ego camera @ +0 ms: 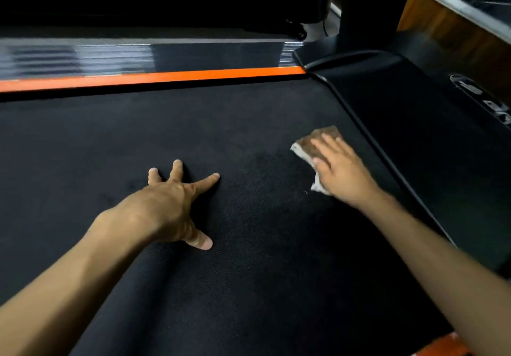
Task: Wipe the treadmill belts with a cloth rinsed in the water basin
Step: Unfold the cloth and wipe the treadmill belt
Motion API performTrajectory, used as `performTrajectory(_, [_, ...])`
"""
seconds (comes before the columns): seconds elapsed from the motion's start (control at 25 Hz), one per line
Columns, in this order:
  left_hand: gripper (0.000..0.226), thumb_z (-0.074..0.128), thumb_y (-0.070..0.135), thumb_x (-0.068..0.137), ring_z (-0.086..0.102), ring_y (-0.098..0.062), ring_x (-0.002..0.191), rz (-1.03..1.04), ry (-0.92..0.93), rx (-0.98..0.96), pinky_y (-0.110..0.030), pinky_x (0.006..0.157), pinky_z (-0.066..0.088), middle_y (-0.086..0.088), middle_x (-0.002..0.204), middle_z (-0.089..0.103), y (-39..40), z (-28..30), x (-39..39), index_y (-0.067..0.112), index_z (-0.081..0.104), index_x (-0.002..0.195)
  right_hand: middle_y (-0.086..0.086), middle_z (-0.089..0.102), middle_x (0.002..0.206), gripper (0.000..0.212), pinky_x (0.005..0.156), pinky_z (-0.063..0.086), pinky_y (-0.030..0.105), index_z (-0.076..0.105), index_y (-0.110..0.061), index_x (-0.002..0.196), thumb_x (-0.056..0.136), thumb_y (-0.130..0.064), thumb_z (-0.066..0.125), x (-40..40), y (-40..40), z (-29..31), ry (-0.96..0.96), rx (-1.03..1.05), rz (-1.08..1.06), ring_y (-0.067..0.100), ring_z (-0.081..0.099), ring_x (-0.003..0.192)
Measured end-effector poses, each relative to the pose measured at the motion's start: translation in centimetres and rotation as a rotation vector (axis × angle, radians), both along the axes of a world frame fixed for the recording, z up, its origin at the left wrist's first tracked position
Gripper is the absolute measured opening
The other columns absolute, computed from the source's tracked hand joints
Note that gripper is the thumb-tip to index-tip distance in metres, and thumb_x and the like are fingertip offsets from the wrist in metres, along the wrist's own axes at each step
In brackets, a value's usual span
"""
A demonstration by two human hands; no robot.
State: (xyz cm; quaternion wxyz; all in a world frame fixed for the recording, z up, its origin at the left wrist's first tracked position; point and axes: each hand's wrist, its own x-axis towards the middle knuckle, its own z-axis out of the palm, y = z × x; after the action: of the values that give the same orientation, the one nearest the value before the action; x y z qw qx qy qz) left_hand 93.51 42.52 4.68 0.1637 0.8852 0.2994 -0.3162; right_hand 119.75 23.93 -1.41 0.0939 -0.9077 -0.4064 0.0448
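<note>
The black treadmill belt (pixel 193 129) fills the middle of the view. A brown and white cloth (pixel 307 147) lies on it at the right, close to the black motor cover. My right hand (pixel 341 169) presses flat on the cloth with straight fingers, and part of the cloth is hidden under the palm. My left hand (pixel 177 201) rests on the belt near the centre, fingers spread wide and fingertips touching the surface. A darker patch shows on the belt between the two hands. No water basin is in view.
An orange side rail (pixel 154 77) with a ribbed grey footplate (pixel 110 57) runs along the belt's far edge. The black motor cover (pixel 414 123) and an upright post (pixel 370 4) stand at the right. A wooden floor and another machine show at the top right.
</note>
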Motion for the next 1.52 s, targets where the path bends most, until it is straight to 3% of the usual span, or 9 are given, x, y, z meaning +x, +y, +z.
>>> performTrajectory(0.2, [0.119,0.079,0.056,0.068,-0.016,-0.043,0.146,0.011,0.014,-0.007,-0.058,0.113,0.024,-0.004,0.159,-0.027,-0.1,0.3,0.4,0.059,-0.012,0.144,0.007,0.027,0.16,0.047,0.119,0.018,0.046,0.039,-0.019,0.147,0.101,-0.03,0.037,2.9,5.0,0.6,-0.039,-0.003,-0.232,0.033,0.021,0.146])
performTrajectory(0.4, [0.119,0.079,0.056,0.068,-0.017,-0.043,0.145,0.015,0.013,-0.016,-0.059,0.114,0.021,-0.003,0.158,-0.028,0.0,0.1,0.3,0.059,-0.013,0.143,0.008,0.038,0.156,0.056,0.119,0.022,0.049,0.047,-0.02,0.144,0.096,-0.037,0.025,-8.5,3.9,-0.2,-0.055,0.033,0.397,0.031,0.029,0.145])
performTrajectory(0.52, [0.12,0.079,0.06,0.066,-0.018,-0.042,0.145,0.011,-0.016,0.0,-0.061,0.114,0.022,-0.001,0.159,-0.028,0.1,-0.3,-0.1,0.059,-0.013,0.143,-0.005,0.025,0.161,0.055,0.121,0.006,0.032,0.04,-0.027,0.149,0.097,-0.042,0.03,-11.4,1.9,0.0,0.056,0.043,0.529,0.014,0.012,0.15])
performTrajectory(0.64, [0.119,0.078,0.062,0.066,-0.017,-0.04,0.146,0.012,-0.026,0.0,-0.059,0.115,0.022,0.001,0.159,-0.027,0.2,-0.4,-0.5,0.058,-0.012,0.144,-0.004,0.03,0.159,0.055,0.122,0.013,0.036,0.042,-0.027,0.148,0.097,-0.043,0.03,-7.0,2.7,-0.2,0.05,0.039,0.594,0.014,0.016,0.149])
performTrajectory(0.84, [0.121,0.077,0.063,0.066,-0.018,-0.04,0.146,0.007,-0.02,0.0,-0.059,0.115,0.025,0.0,0.159,-0.027,0.3,-0.3,-0.5,0.057,-0.014,0.144,0.002,0.028,0.161,0.052,0.121,0.017,0.039,0.039,-0.018,0.15,0.101,-0.035,0.037,5.5,5.9,0.3,0.015,0.077,0.053,0.03,0.022,0.148])
performTrajectory(1.0, [0.121,0.076,0.063,0.066,-0.016,-0.042,0.146,-0.025,-0.005,0.009,-0.059,0.113,0.028,-0.003,0.159,-0.028,0.4,-0.2,-0.2,0.056,-0.016,0.144,0.001,0.023,0.162,0.05,0.119,0.018,0.044,0.031,-0.022,0.152,0.103,-0.029,0.035,5.3,9.1,0.7,-0.052,-0.021,-0.173,0.032,0.017,0.148])
performTrajectory(1.28, [0.12,0.073,0.065,0.068,-0.015,-0.044,0.146,-0.049,0.021,0.025,-0.059,0.114,0.026,-0.005,0.158,-0.029,0.3,-0.4,-0.3,0.055,-0.019,0.144,-0.005,0.032,0.158,0.051,0.122,0.011,0.035,0.047,-0.031,0.144,0.093,-0.033,0.045,-6.2,4.3,-0.3,0.095,0.099,0.51,0.016,0.018,0.149])
performTrajectory(1.4, [0.119,0.072,0.066,0.069,-0.018,-0.042,0.145,-0.057,0.014,0.029,-0.059,0.114,0.026,-0.004,0.157,-0.031,0.3,-0.6,-0.4,0.055,-0.02,0.144,-0.012,0.029,0.157,0.047,0.118,0.002,0.016,0.048,-0.029,0.144,0.096,-0.028,0.047,-5.0,3.6,0.7,0.153,0.048,0.657,0.004,0.012,0.148])
performTrajectory(1.52, [0.119,0.07,0.068,0.07,-0.016,-0.043,0.146,-0.081,0.01,0.044,-0.058,0.114,0.028,-0.005,0.157,-0.031,0.3,-0.5,-0.3,0.055,-0.022,0.143,-0.008,0.032,0.157,0.044,0.118,0.007,0.02,0.049,-0.025,0.143,0.1,-0.02,0.053,1.2,6.3,1.1,0.167,0.05,0.518,0.01,0.018,0.147])
